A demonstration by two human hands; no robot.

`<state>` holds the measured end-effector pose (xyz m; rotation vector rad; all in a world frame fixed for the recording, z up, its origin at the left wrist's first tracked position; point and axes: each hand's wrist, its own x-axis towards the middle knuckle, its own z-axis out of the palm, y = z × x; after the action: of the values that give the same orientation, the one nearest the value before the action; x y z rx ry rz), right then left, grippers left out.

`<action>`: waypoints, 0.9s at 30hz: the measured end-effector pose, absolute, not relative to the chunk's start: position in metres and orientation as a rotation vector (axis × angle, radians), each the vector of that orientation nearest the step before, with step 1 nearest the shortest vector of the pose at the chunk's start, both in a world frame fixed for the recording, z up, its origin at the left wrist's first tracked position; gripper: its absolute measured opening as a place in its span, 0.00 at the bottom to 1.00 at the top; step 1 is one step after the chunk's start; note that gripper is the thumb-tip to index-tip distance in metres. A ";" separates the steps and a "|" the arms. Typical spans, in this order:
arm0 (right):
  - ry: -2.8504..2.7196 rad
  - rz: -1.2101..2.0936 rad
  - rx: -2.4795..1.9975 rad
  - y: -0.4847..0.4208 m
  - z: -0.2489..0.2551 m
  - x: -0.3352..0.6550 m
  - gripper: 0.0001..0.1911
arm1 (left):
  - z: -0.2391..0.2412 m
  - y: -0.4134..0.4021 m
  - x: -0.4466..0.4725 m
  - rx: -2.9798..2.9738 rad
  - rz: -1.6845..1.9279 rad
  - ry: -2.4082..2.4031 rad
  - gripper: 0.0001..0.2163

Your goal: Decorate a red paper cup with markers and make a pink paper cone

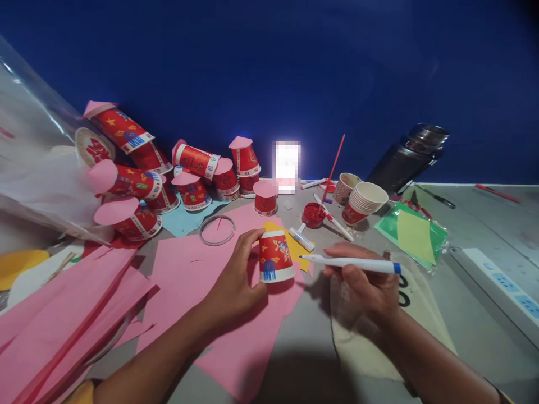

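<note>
Worktop (309,320): pink paper (181,303) near left, dark flask (400,163) far right. Left hand (240,269) grasping red cup (275,258), upside down, over pink paper; right hand (373,286) grasping marker (362,264), tip just right of cup. Red pot (314,217), white tube (301,239) crowd far side.

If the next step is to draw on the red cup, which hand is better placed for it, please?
Probably the right hand: it already holds the marker, its tip bare and pointing toward the red cup. The left hand is busy, gripping that cup.
</note>
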<state>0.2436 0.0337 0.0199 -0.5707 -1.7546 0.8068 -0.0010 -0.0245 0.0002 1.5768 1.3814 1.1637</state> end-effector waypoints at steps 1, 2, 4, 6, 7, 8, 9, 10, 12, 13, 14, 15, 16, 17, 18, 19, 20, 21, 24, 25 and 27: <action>-1.777 0.809 -0.567 0.033 0.022 0.243 0.12 | -0.001 -0.024 -0.001 1.543 1.161 1.369 0.37; -1.805 0.797 -0.564 0.032 0.023 0.243 0.11 | -0.001 -0.025 0.000 1.510 1.156 1.356 0.37; -1.860 0.765 -0.564 0.030 0.025 0.240 0.08 | -0.001 -0.025 0.000 1.460 1.146 1.341 0.37; -1.917 0.733 -0.558 0.029 0.027 0.237 0.05 | -0.002 -0.024 0.001 1.443 1.155 1.337 0.37; -1.947 0.713 -0.552 0.029 0.028 0.235 0.04 | -0.002 -0.024 0.001 1.444 1.166 1.332 0.37; -1.977 0.685 -0.544 0.028 0.029 0.234 0.03 | -0.002 -0.024 0.002 1.451 1.173 1.324 0.38; -2.003 0.650 -0.531 0.028 0.029 0.233 0.02 | -0.002 -0.024 0.002 1.460 1.180 1.318 0.38; -2.018 0.615 -0.519 0.028 0.030 0.232 0.02 | -0.002 -0.024 0.002 1.470 1.183 1.317 0.38; -2.028 0.566 -0.488 0.028 0.032 0.231 0.03 | -0.002 -0.024 0.002 1.488 1.179 1.325 0.38; -2.032 0.553 -0.475 0.028 0.032 0.230 0.04 | -0.002 -0.024 0.001 1.496 1.175 1.325 0.38; -2.036 0.546 -0.467 0.028 0.031 0.230 0.04 | -0.002 -0.024 0.001 1.503 1.169 1.320 0.37; -2.041 0.542 -0.460 0.028 0.031 0.229 0.05 | -0.001 -0.024 0.001 1.510 1.166 1.316 0.37; -2.046 0.541 -0.450 0.029 0.030 0.229 0.05 | -0.001 -0.024 0.001 1.518 1.158 1.317 0.37; -2.049 0.544 -0.440 0.029 0.030 0.228 0.05 | 0.000 -0.024 0.001 1.522 1.151 1.329 0.36; -2.050 0.548 -0.436 0.029 0.029 0.228 0.05 | 0.000 -0.025 0.000 1.524 1.146 1.346 0.36; -2.050 0.554 -0.433 0.029 0.029 0.228 0.05 | 0.000 -0.024 0.000 1.524 1.141 1.363 0.36; -2.050 0.558 -0.433 0.029 0.029 0.227 0.05 | 0.001 -0.024 0.000 1.522 1.137 1.375 0.36; -2.054 0.560 -0.435 0.028 0.029 0.227 0.04 | 0.001 -0.024 0.001 1.519 1.139 1.377 0.36; -2.078 0.547 -0.438 0.028 0.030 0.227 0.04 | 0.000 -0.024 0.001 1.521 1.155 1.350 0.36; -2.086 0.543 -0.436 0.028 0.031 0.227 0.04 | 0.000 -0.024 0.001 1.522 1.157 1.346 0.36; -2.094 0.541 -0.434 0.028 0.031 0.227 0.04 | -0.001 -0.024 0.001 1.523 1.151 1.344 0.36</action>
<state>0.2272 0.0279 0.0308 -0.4343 -2.0943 0.5410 0.0014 -0.0239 -0.0007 1.5232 1.3445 1.1506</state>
